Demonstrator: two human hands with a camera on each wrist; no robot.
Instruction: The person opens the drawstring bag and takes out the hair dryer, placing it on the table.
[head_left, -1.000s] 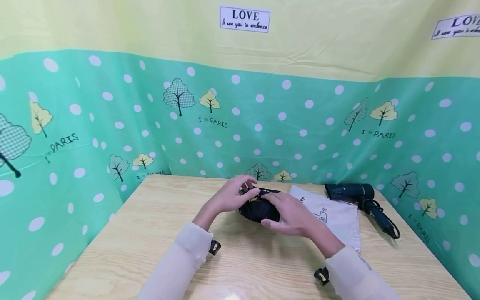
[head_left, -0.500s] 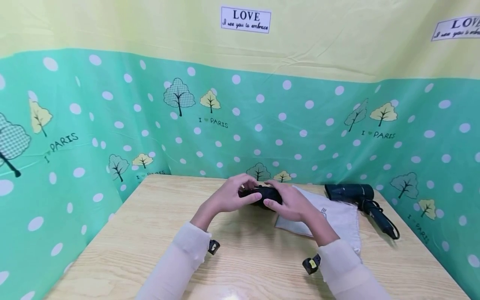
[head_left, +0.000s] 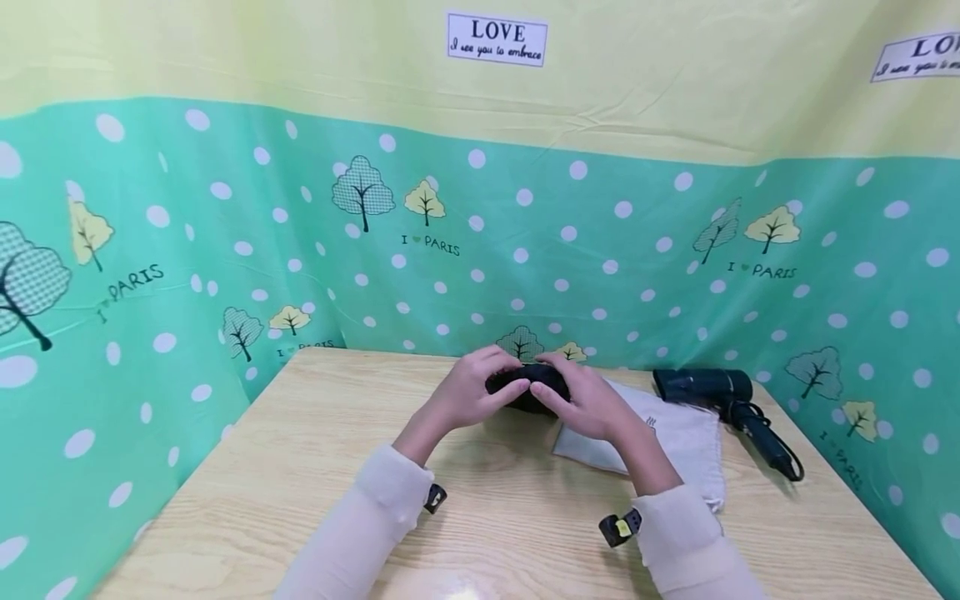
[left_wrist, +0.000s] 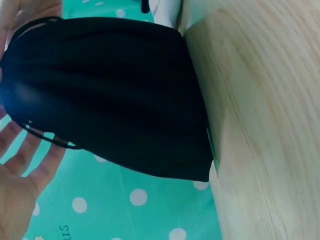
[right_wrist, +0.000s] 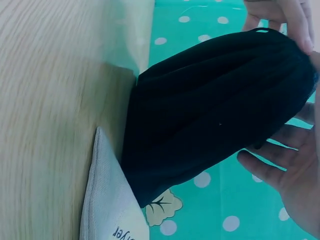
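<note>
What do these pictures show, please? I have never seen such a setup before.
No machine works here, only a person's left hand and right hand, both bare. The wide picture comes from a camera on the head; the two close ones come from black cameras at the wrists. Together the hands hold the top of a black bag, whose lower end seems to rest on the wooden table. Toward the person's right lie a pale cloth bag and a dark hair dryer.
</note>
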